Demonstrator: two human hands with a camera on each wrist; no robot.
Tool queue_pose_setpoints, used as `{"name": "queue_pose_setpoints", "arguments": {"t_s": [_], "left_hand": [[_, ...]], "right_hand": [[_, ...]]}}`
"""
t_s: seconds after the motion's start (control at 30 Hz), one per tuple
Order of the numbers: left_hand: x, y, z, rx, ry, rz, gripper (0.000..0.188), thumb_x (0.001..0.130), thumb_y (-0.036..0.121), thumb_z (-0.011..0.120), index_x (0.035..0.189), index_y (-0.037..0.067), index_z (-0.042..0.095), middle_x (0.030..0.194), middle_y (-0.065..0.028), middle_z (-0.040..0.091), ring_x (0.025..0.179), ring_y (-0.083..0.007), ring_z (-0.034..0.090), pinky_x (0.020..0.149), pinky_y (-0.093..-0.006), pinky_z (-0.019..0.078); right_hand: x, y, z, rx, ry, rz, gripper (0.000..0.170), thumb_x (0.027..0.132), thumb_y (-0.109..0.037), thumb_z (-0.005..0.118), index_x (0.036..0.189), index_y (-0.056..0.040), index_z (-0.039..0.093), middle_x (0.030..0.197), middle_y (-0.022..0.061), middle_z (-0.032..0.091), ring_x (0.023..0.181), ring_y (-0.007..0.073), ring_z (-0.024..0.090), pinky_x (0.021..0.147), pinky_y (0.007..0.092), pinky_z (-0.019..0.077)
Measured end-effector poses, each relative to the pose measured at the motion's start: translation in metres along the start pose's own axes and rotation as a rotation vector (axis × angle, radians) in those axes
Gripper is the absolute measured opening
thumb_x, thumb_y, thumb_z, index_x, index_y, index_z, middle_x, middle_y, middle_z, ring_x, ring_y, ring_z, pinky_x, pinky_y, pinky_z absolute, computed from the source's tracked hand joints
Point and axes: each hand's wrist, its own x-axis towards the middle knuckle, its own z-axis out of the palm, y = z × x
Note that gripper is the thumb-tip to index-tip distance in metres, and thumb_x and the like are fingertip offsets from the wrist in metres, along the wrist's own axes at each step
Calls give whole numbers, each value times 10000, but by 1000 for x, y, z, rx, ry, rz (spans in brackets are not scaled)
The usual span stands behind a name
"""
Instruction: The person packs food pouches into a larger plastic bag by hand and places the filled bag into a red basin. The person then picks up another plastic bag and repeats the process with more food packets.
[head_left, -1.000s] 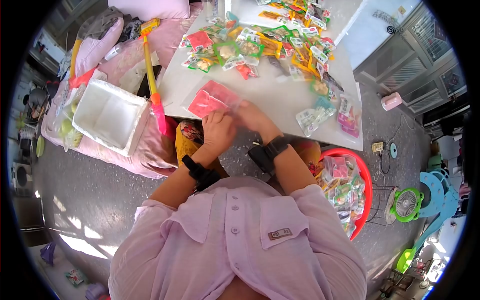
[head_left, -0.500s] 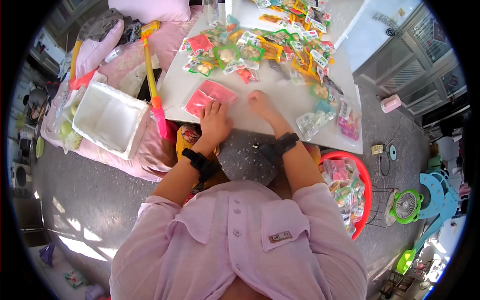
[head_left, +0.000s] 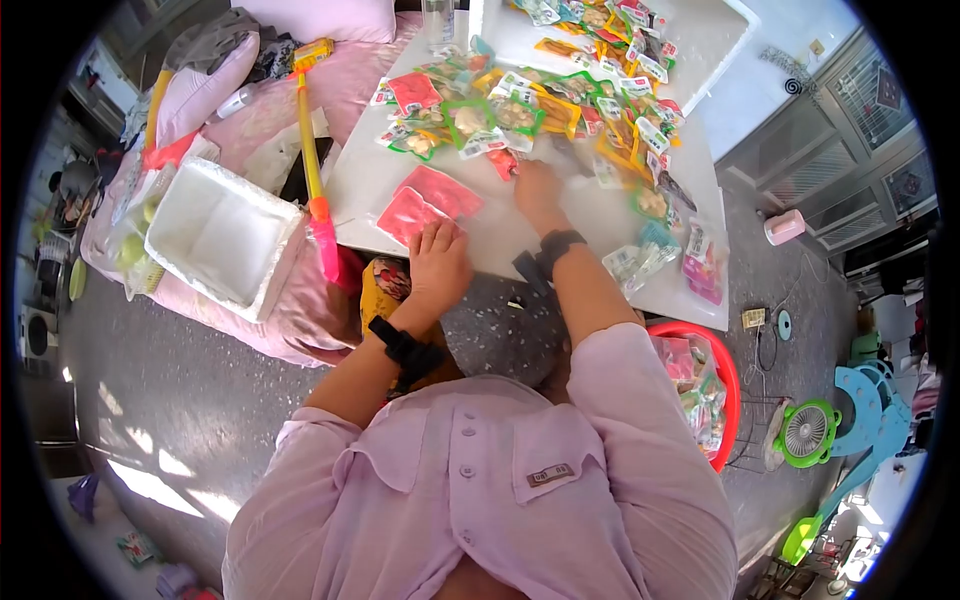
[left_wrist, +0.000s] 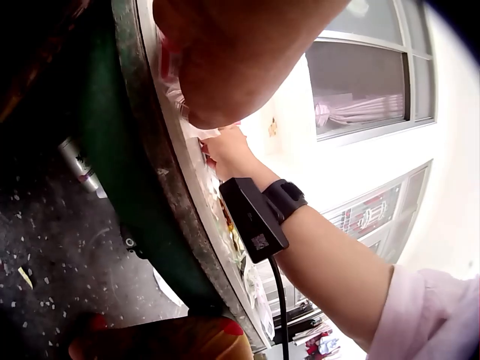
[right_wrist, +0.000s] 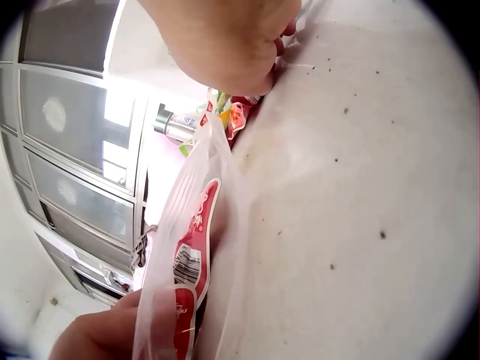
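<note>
Desk [head_left: 495, 245] crowded with snack packets [head_left: 470, 120], clear bag [head_left: 430, 200] under the left hand [head_left: 440, 270]

A bed [head_left: 365, 75] with a pink sheet runs along the left of the desk, whose surface is pale. Across the middle and far part of the desk spread the snack packets, overlapping, many edged in green or yellow. On the bed, near the desk, sits a white foam box [head_left: 220, 235]. A red basin [head_left: 731, 395] filled with more packets stands below the desk's right near corner.

The clear bag, with red packets showing through it, lies flat on the desk near its front edge, left of centre. The left hand rests over the bag's lower edge, its fingers stretched out and loosely together, pressing rather than gripping. The right hand [head_left: 540, 195] is farther in on the desk, blurred in the head view; its fingers look bent, but I cannot tell how far they are parted or whether they have hold of anything. Just beside them, at the near fringe of the spread, lies a small red packet [head_left: 501, 163].
</note>
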Motion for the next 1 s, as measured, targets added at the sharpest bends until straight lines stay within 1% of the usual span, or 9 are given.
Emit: {"name": "queue_pose_setpoints", "arguments": {"t_s": [0.13,0.23,0.33,0.43,0.53,0.7,0.8,0.9,1.0], "left_hand": [[1,-1,-9,9,-61,-36,300,639,179,564,922,81,553,1068,-112,468,1057,-300,385,893,-425,279],[3,-4,-11,-32,-72,-45,295,642,186,558,914,72,547,1071,-116,465,1054,-299,387,893,-426,277],[0,-3,-13,-115,-53,-15,306,653,192,543,929,60,529,1087,-127,451,1060,-304,378,895,-439,271],[-4,3,-16,-208,-20,-8,357,654,194,565,975,50,504,1089,-144,443,1056,-320,375,893,-431,280],[-1,8,-21,-330,18,-8,426,655,181,583,1037,31,468,1095,-165,441,1051,-343,380,889,-421,300],[20,22,-39,-484,124,106,503,663,191,609,1094,6,428,1089,-194,453,1027,-361,408,874,-412,335],[23,46,-56,-580,-31,51,443,698,181,626,1072,11,459,1081,-156,480,1005,-253,465,851,-344,368],[27,55,-61,-908,-479,-36,366,746,199,597,1040,17,481,936,-87,547,846,-149,519,741,-279,416],[24,59,-59,-775,-635,-127,281,776,197,567,988,21,507,796,-28,554,710,-80,500,638,-224,415]], "right_hand": [[-8,7,5,125,110,-61,97,691,-127,500,741,-51,536,778,122,547,776,285,527,651,407,421],[-18,13,-11,302,5,-112,143,733,-164,495,792,-52,563,844,100,571,842,270,532,690,369,431],[-40,13,-46,597,4,29,133,710,-150,530,752,-24,549,755,111,567,726,250,553,637,324,430],[-61,26,-64,877,128,109,128,714,-133,560,758,-14,541,699,83,542,646,167,528,586,274,411],[-73,37,-87,1023,72,227,121,742,-125,552,759,-8,527,662,35,498,619,91,465,562,230,389],[-93,35,-128,1112,-140,135,131,759,-133,553,758,-9,511,660,-4,472,610,64,424,549,213,372],[-105,23,-144,1009,-267,12,119,760,-130,541,765,-15,511,652,16,488,612,86,446,553,231,375],[-117,8,-155,868,-315,-104,108,754,-125,514,771,-18,511,660,78,518,618,173,493,567,285,391],[-129,1,-157,743,-324,-173,113,743,-123,482,768,-17,508,688,145,524,652,285,510,592,347,401]]}}
